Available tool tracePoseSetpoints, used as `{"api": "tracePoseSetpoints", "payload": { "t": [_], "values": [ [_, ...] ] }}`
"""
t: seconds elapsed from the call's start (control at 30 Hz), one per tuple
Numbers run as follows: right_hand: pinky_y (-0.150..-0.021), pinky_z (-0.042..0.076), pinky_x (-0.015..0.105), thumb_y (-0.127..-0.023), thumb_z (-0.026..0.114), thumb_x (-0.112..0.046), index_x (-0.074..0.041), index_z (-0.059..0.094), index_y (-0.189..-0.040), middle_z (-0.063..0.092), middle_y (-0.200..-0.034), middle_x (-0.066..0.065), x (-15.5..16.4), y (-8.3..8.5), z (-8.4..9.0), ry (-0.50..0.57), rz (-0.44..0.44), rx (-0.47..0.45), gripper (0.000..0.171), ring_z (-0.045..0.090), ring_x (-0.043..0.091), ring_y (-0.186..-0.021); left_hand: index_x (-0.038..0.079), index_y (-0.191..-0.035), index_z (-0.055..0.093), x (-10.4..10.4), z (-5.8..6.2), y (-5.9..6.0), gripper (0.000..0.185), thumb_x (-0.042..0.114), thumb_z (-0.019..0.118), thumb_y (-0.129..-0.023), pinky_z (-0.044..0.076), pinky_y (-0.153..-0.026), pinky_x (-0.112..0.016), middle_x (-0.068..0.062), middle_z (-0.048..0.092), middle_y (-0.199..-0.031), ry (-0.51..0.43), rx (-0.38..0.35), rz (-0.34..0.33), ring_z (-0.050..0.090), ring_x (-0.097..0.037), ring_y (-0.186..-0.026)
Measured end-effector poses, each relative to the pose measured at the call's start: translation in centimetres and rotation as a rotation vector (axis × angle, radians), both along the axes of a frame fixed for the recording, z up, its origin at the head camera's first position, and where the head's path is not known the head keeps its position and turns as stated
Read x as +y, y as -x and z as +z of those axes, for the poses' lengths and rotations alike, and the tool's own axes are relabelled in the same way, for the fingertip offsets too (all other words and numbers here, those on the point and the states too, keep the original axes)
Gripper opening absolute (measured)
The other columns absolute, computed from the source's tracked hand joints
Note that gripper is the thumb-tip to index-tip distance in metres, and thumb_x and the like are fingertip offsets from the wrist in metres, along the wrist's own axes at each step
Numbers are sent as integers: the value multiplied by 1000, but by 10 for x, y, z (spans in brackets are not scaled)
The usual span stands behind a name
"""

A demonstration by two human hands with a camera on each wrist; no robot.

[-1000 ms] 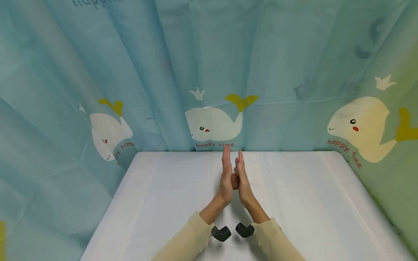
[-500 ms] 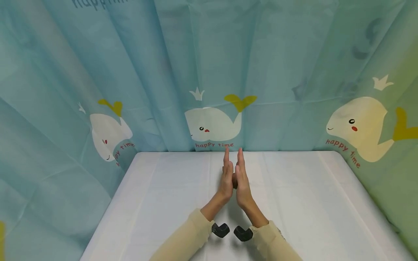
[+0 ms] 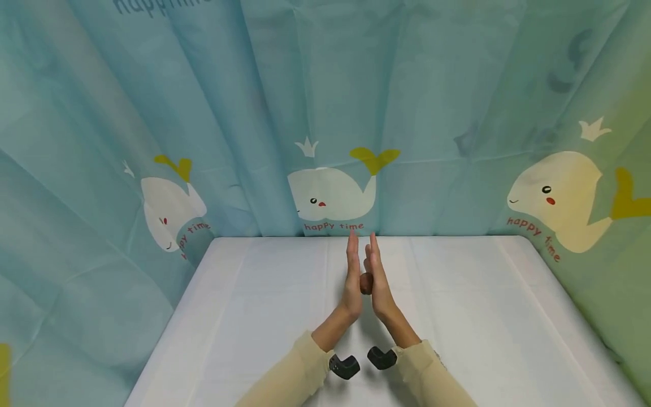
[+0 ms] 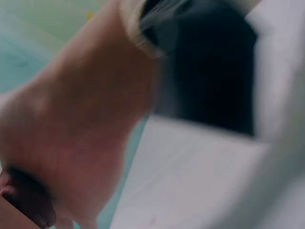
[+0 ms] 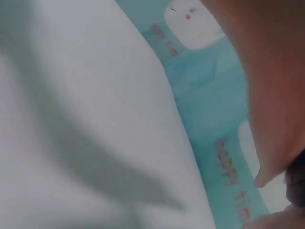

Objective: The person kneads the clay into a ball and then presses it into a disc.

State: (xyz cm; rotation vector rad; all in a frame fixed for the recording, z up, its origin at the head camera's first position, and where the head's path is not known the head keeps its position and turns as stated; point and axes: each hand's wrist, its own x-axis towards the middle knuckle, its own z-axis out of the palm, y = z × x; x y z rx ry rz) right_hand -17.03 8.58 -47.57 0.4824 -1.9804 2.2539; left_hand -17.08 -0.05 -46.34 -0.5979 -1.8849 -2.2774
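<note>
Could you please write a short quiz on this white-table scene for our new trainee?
1. True or false: the small, rounded brown lump is between the person's left grip and right grip.

2. Multiple choice: how do the fingers of both grips lie?
A) Curled into fists
B) Extended and straight
C) Interlaced

3. Fill the gap: on the blue-green fabric curtain, the red printed lettering beneath the middle white whale reads "happy ____".

Key: 1. True. 2. B. 3. time.
</note>
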Motion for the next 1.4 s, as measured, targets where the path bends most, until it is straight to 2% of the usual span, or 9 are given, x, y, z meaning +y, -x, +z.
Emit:
{"api": "tracePoseSetpoints", "payload": {
  "t": [0.2,0.23,0.33,0.47,0.57,0.67,0.77,1.03,1.4],
  "values": [
    [-123,1,57,-112,12,-38,-19,-4,-166,-6,-172,5,-9,-9,1,-46,5,80,60,-1,29,-158,19,-167,6,-2,-5,14,57,32,17,-113,6,-124,-49,0,3,-173,-2,23,99,3,-13,-156],
    [-123,0,58,-112,13,-38,-20,-4,-166,-5,-173,4,-9,-10,2,-43,-13,83,59,0,29,-158,19,-167,6,-3,-8,15,57,31,18,-113,21,-121,-44,-3,23,-168,27,33,99,25,-12,-151],
    [-123,0,59,-112,15,-39,-24,-2,-167,1,-173,4,-8,-12,5,-31,-47,85,59,4,29,-158,20,-167,6,-4,-18,15,57,30,19,-112,49,-76,-30,-4,69,-104,68,8,62,64,-6,-85],
    [-122,2,60,-111,18,-39,-26,-3,-167,1,-172,4,-9,-16,9,-27,-14,74,61,7,33,-157,24,-167,6,-10,-28,16,57,31,18,-112,32,-50,-25,-1,48,-57,61,-67,75,31,-7,-39],
    [-122,1,62,-111,18,-38,-26,-3,-166,1,-172,2,-10,-16,11,-50,-12,57,61,7,32,-157,24,-167,4,-13,-30,16,58,30,19,-111,44,-66,-25,-11,64,-128,98,-48,70,51,-9,-56],
    [-123,1,57,-112,16,-37,-25,-2,-166,-2,-173,1,-6,-10,10,-45,-36,42,59,4,30,-158,19,-167,3,-6,-27,9,59,26,20,-111,44,-104,-40,-2,7,-172,152,36,32,56,-19,-125],
    [-125,4,52,-112,13,-42,-30,-2,-166,-2,-173,1,0,-5,7,-21,-60,-18,57,5,27,-158,18,-167,2,2,-21,-3,61,24,19,-109,15,-123,-49,0,2,-173,168,71,4,9,-19,-156],
    [-125,5,48,-112,7,-46,-28,-2,-166,-1,-172,1,-2,-9,-2,-18,-12,-83,58,8,26,-158,16,-167,5,3,-4,-5,58,27,15,-111,27,-113,-21,-4,2,-173,27,67,70,11,-20,-156],
    [-122,0,57,-112,14,-44,-31,0,-166,4,-172,-6,-11,-16,10,9,-51,83,58,4,17,-157,13,-167,4,-3,-10,16,59,29,18,-111,7,-124,-51,-9,2,-173,85,49,66,4,-22,-158]
  ]
}}
